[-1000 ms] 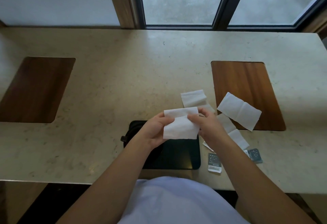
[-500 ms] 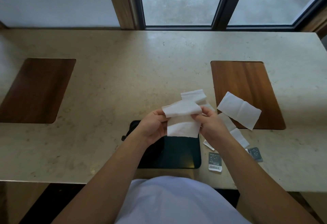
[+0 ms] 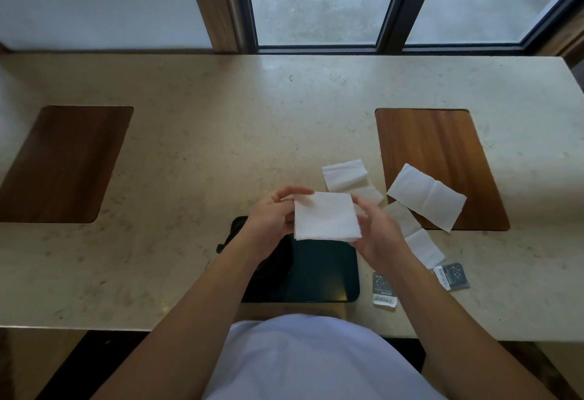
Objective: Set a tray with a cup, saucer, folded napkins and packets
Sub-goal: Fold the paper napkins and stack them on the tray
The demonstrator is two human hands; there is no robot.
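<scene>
I hold a folded white napkin (image 3: 325, 217) between both hands, just above the far edge of a black tray (image 3: 322, 276). My left hand (image 3: 271, 222) pinches its left side and my right hand (image 3: 376, 235) supports its right side. A second folded napkin (image 3: 344, 175) lies on the stone table beyond. An unfolded napkin (image 3: 426, 195) rests half on a wooden inlay (image 3: 442, 146). Another napkin strip (image 3: 417, 238) lies by my right wrist. Two grey packets (image 3: 384, 289) (image 3: 452, 276) sit right of the tray. No cup or saucer is in view.
The beige stone table (image 3: 221, 146) has a second wooden inlay (image 3: 63, 162) at the left. A window with dark frames (image 3: 392, 4) runs along the far edge. The table's near edge is by my body.
The napkin's top flap has been folded down, so the napkin is now a neat, smaller square held flat between both hands.
</scene>
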